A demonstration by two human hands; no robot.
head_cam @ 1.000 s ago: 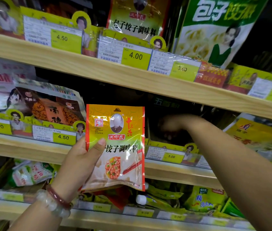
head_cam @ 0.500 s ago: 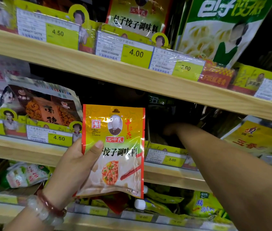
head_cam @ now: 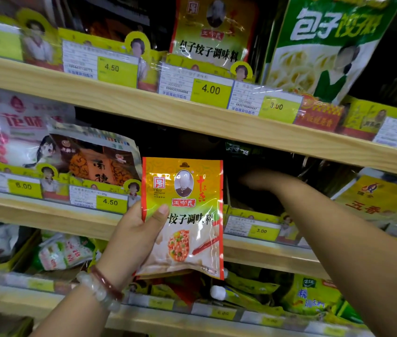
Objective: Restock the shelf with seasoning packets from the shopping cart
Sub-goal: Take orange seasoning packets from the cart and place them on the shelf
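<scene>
- the left hand (head_cam: pixel 134 239) is gripping a seasoning packet (head_cam: pixel 185 215) by its left edge; the thumb is pressing flat across the front of the packet and the other fingers are wrapping behind it, out of sight; the wrist is bending upward and is wearing two bead bracelets (head_cam: pixel 102 288), one pale and translucent, one dark red
- the seasoning packet is standing upright in front of the middle shelf (head_cam: pixel 46 215), facing the camera; it is a flat, glossy plastic pouch, rectangular, with red side seams, a yellow and orange top fading to green, an oval portrait, and a picture of dumplings with chopsticks below; its film is catching glare and wrinkling slightly near the bottom
- the right hand (head_cam: pixel 255 181) is reaching forward into the dark bay of the middle shelf, to the right of the held packet, with the forearm stretching in from the lower right corner; the hand is blurring in shadow, so i cannot tell whether its fingers are holding anything or how far they are spread
- the shelves are showing pale wooden front rails with visible grain; yellow price tags (head_cam: pixel 210 90) under clear plastic strips are leaning along them
- a large green bag (head_cam: pixel 326 45) and a similar yellow packet (head_cam: pixel 212 32) are standing on the upper shelf (head_cam: pixel 119 100); crinkled pouches are filling the bays at left and below
</scene>
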